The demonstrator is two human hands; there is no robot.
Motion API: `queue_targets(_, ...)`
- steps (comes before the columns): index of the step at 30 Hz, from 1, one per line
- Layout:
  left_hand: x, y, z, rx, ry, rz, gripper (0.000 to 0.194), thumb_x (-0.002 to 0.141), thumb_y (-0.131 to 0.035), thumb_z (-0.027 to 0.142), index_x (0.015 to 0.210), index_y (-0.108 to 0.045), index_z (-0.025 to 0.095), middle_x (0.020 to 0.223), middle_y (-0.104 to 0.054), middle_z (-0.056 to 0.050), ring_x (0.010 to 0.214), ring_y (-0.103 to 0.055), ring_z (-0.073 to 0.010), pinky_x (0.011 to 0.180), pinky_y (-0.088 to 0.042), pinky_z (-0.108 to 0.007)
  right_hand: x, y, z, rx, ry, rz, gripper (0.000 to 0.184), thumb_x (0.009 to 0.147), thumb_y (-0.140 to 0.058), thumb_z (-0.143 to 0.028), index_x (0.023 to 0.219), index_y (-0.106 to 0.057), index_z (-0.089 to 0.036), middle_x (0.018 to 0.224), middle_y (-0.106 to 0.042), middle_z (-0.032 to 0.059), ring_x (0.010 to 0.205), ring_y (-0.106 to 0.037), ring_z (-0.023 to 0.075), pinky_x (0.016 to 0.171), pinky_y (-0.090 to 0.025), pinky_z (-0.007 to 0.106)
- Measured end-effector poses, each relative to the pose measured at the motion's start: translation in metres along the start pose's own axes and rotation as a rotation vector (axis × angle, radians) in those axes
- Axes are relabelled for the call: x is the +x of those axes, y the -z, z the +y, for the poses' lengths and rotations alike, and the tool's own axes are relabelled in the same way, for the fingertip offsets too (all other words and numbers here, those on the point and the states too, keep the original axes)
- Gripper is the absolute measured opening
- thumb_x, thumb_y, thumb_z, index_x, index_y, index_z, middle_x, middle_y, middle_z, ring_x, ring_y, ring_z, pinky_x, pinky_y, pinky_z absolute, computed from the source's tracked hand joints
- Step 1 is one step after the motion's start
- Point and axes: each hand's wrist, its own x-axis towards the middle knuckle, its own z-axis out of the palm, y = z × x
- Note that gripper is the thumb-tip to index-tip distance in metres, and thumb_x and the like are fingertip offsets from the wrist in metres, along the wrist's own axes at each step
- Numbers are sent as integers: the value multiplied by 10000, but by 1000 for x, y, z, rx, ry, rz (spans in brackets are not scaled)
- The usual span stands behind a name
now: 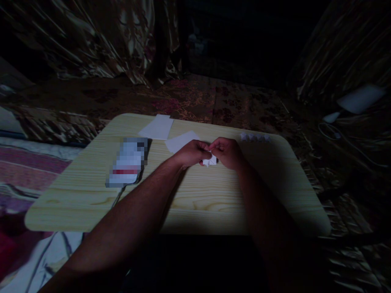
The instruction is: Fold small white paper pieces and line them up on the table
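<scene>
Over the middle of the wooden table (207, 199), a small folded piece of white paper (211, 159) is pinched between both hands. My left hand (194, 154) grips its left side, thumb on top. My right hand (226, 152) holds its upper right part with the fingertips close to the left thumb. Creases and a small flap show on the paper, while its upper part is hidden by the fingers. Just beyond my left hand lies a loose white sheet (181, 141). Past my right hand stands a row of several small folded paper pieces (255, 137).
More white sheets (157, 127) lie at the table's far edge. A blurred-out flat object (128, 160), perhaps a phone, rests at the left with a cable (117, 198) by it. A patterned cloth-covered seat (183, 95) runs behind the table. Curtains (122, 36) hang beyond.
</scene>
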Motion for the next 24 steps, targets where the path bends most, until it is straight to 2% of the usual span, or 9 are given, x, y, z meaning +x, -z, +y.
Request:
queue_targets(9,-1,-5,2,-38,-3,94,142,614,-713,208,675,-617,121,559,-595,6,482,-521,-77,488,-426,-204,2,-2,3,51,-19,30,108,721,-600,-193,827,-620,-180,665,-650,-3,570,-593,128,497,-416,222)
queue_targets(15,-1,0,3,-29,-19,-17,181,637,-731,234,732,-633,115,634,-629,-16,543,-569,-97,531,-477,-225,2,0,0,57,-26,25,112,717,-595,-187,828,-612,-184,650,-643,-13,546,-580,119,481,-399,215)
queue_targets(24,-1,-1,-1,-44,-18,10,176,641,-733,230,748,-662,111,678,-638,-28,571,-573,-95,528,-491,-216,1,0,-3,31,-24,51,105,734,-587,-207,836,-601,-188,649,-637,-17,558,-585,123,499,-411,223)
